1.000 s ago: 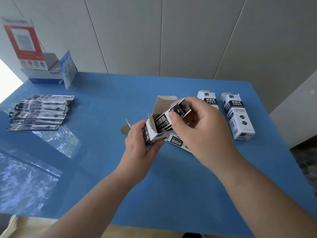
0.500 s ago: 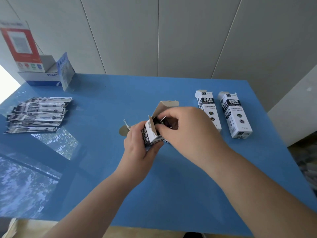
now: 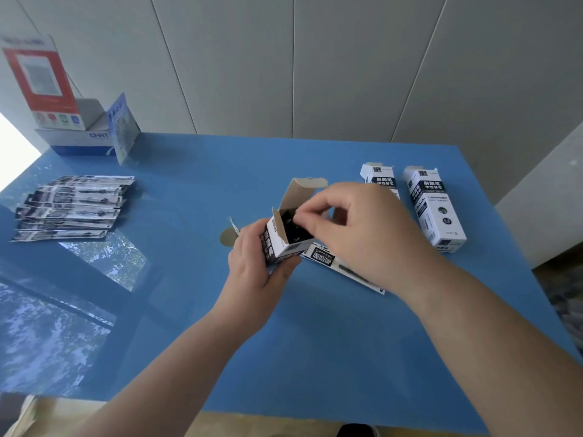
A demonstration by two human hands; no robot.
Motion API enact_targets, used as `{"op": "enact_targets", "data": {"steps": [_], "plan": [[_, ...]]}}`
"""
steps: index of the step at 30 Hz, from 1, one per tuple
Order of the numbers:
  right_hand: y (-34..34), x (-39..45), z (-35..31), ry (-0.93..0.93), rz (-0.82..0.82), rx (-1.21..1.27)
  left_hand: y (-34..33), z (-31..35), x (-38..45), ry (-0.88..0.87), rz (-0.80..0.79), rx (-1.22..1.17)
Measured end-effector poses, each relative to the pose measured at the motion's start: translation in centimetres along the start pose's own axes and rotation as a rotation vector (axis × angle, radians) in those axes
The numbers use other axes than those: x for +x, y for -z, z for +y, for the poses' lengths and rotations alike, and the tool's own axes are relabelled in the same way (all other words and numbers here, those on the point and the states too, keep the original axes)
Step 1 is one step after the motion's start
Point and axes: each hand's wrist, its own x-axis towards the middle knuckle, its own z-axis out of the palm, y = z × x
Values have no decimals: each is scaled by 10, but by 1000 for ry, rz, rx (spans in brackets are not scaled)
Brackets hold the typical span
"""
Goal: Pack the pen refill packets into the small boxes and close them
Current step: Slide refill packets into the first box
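Observation:
My left hand [image 3: 252, 266] grips a small white and black box [image 3: 282, 238] tilted above the blue table, its brown top flap [image 3: 299, 192] standing open. My right hand [image 3: 362, 228] hovers at the box mouth, thumb and forefinger curled and touching the dark packet ends inside. One refill packet [image 3: 331, 260] lies on the table under my right wrist. A fanned pile of refill packets [image 3: 69, 208] rests at the left. Two white boxes [image 3: 435, 206] lie flat at the right, the nearer one [image 3: 378, 178] partly hidden by my hand.
A white and blue carton with a red sign card [image 3: 41, 83] and a blue leaflet [image 3: 123, 127] stands at the far left corner. The blue table [image 3: 315, 357] ends near me and at the right. A grey panelled wall [image 3: 284, 64] runs behind.
My right hand pushed the packet it held down into the open box; the packet no longer sticks out. The left hand kept hold of the box.

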Motion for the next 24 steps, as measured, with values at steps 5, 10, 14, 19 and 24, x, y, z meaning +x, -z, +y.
{"op": "enact_targets", "data": {"steps": [5,10,14,19,24], "plan": [[24,8,53,-195,76,-106,2,-2,1,22,-13,-31],[-10,-9,92,-307,-334,-543,3,-1,2,35,-5,-48],[-47,-21,108,-218,-293,-574,2,1,3,42,-8,-47],[-60,-25,123,-264,-224,-483,2,0,3,48,-2,-32],[-56,-19,124,-334,-223,-389,0,0,3,42,9,-33]]}}
